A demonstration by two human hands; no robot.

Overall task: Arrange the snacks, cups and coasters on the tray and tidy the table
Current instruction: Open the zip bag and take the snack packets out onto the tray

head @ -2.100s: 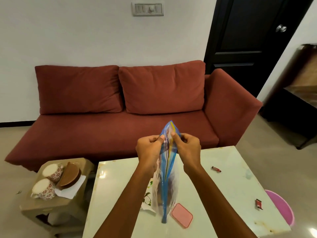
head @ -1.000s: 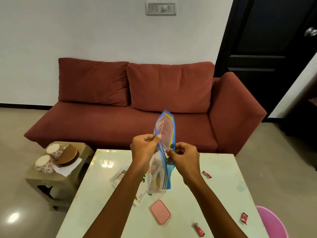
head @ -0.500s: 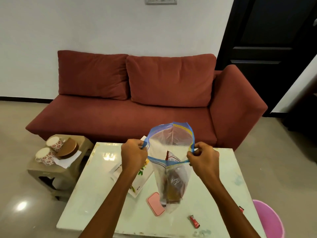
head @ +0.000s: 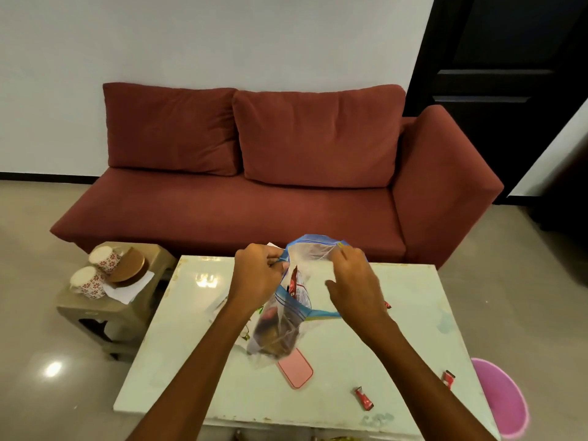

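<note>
A clear zip bag (head: 286, 313) with a blue seal hangs above the pale table (head: 197, 361), its mouth pulled wide. Snack packets show inside it. My left hand (head: 257, 275) grips the left side of the mouth and my right hand (head: 353, 281) grips the far right rim. The bag's bottom rests near a pink coaster (head: 296, 369). A flowered tray (head: 251, 316) lies mostly hidden under the bag and my left arm. Two flowered cups (head: 95, 272) and brown coasters (head: 130, 265) sit on a low stool (head: 105, 310) to the left.
Small red wrappers lie on the table at the front right (head: 363, 398), the right edge (head: 448, 378) and behind my right wrist (head: 387, 304). A pink bin (head: 499, 399) stands on the floor at the right. A red sofa (head: 254, 198) fills the space behind the table.
The zip bag was shut and held up; my hands pulled its mouth apart and lowered it toward the table. The view tilted down and drew back.
</note>
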